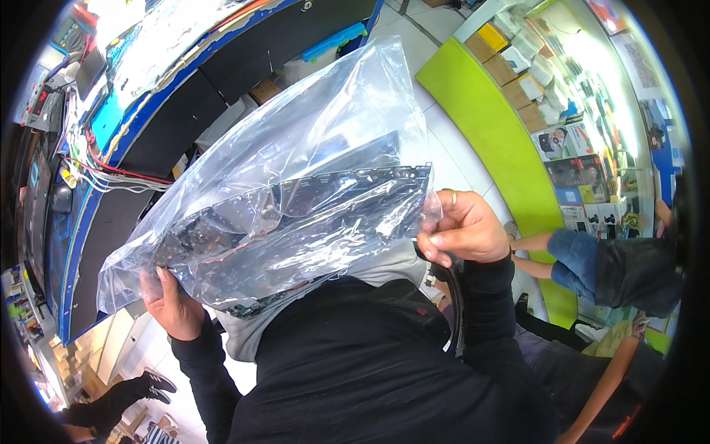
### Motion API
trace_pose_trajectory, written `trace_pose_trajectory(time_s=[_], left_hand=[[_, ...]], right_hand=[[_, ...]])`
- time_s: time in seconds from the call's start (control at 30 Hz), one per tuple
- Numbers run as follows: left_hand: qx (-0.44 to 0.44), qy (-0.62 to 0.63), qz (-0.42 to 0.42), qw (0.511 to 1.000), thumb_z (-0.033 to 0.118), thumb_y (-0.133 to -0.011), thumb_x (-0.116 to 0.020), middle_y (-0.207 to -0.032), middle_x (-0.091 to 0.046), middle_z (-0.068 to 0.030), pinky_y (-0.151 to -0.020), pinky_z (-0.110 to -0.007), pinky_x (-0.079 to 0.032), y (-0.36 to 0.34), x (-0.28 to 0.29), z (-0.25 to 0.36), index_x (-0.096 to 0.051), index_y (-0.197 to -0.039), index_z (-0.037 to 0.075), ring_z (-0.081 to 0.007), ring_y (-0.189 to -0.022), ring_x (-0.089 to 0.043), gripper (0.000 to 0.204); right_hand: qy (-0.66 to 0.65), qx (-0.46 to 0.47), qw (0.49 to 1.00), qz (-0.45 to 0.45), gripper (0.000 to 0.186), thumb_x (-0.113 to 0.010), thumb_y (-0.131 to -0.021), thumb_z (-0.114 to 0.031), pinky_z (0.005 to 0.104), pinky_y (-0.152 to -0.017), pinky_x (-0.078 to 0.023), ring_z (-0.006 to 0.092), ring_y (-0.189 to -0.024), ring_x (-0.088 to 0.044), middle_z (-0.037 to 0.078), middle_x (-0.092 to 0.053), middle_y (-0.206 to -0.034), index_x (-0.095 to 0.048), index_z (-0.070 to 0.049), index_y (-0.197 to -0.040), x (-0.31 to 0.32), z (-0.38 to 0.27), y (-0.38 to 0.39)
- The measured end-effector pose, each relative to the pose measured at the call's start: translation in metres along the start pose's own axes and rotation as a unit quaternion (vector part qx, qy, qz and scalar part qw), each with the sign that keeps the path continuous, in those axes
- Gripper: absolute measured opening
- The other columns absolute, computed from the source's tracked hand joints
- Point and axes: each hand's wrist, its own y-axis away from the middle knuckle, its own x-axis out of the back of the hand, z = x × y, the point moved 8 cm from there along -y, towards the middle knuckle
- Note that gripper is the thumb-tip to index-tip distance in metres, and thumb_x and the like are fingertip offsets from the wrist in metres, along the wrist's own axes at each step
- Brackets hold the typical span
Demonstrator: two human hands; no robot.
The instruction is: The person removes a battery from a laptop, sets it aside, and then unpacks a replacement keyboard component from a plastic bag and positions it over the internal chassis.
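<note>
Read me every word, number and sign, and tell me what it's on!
Clear crinkled plastic bag in the left hand and right hand: no lettering I can make out.
Flat black notched part inside it: none readable.
White and dark printed packages beside the lime-green curved counter: print too small and blurred.
White paper sheet, upper right: too small to read.

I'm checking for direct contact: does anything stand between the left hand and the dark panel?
Yes: the clear plastic bag. Its film appears to separate the left hand from the dark panel, which shows through it.
</note>
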Motion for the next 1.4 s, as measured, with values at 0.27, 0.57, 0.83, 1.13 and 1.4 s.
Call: trace_pose_trajectory(time_s=[0.27, 0.57, 0.83, 1.13, 1.4], left_hand=[[-0.005, 0.000, 0.004, 1.000, 0.011, -0.103, -0.060, -0.120, -0.066, -0.0103, -0.098, -0.031, -0.044, 0.001, -0.005, 0.004, -0.055, -0.133, -0.004, -0.0156, -0.108, -0.061, 0.034], [-0.007, -0.007, -0.023, 1.000, 0.010, -0.104, -0.054, -0.133, -0.063, -0.0126, -0.108, -0.034, -0.039, 0.001, 0.005, -0.002, -0.051, -0.141, -0.005, -0.0189, -0.122, -0.058, 0.040], [-0.008, 0.001, 0.000, 1.000, 0.009, -0.104, -0.057, -0.127, -0.066, -0.0104, -0.102, -0.031, -0.043, 0.001, 0.010, -0.006, -0.054, -0.139, -0.003, -0.0157, -0.114, -0.061, 0.038], [0.009, 0.023, 0.003, 1.000, 0.009, -0.104, -0.057, -0.123, -0.067, -0.0114, -0.096, -0.032, -0.049, -0.001, -0.001, -0.002, -0.052, -0.140, -0.004, -0.0153, -0.108, -0.064, 0.039], [0.014, 0.025, 0.025, 0.999, 0.008, -0.101, -0.062, -0.115, -0.067, -0.0094, -0.093, -0.028, -0.047, 0.000, -0.003, 0.002, -0.057, -0.128, -0.004, -0.0141, -0.101, -0.063, 0.029]], right_hand=[[-0.004, -0.008, 1.000, 0.028, 0.035, -0.057, -0.090, 0.013, 0.0244, -0.055, -0.045, 0.0162, -0.072, -0.061, 0.017, -0.065, -0.087, -0.061, 0.003, -0.123, -0.002, 0.001, 0.001], [-0.003, -0.010, 1.000, 0.026, 0.030, -0.057, -0.091, 0.012, 0.0245, -0.055, -0.043, 0.0135, -0.066, -0.056, 0.017, -0.064, -0.087, -0.061, 0.005, -0.120, -0.005, 0.001, 0.001], [-0.023, -0.004, 0.999, 0.047, 0.029, -0.057, -0.091, 0.012, 0.0240, -0.054, -0.045, 0.0161, -0.072, -0.061, 0.016, -0.063, -0.087, -0.062, 0.006, -0.119, -0.004, -0.002, 0.002], [0.057, -0.030, 0.989, 0.133, 0.011, -0.062, -0.101, -0.009, 0.0208, -0.046, -0.037, 0.0074, -0.057, -0.052, 0.006, -0.061, -0.074, -0.066, 0.001, -0.104, 0.001, -0.007, -0.007], [0.004, -0.035, 0.991, 0.131, 0.013, -0.060, -0.102, -0.010, 0.0212, -0.046, -0.037, 0.0094, -0.055, -0.052, 0.007, -0.061, -0.070, -0.066, 0.000, -0.105, 0.006, -0.001, -0.008]])
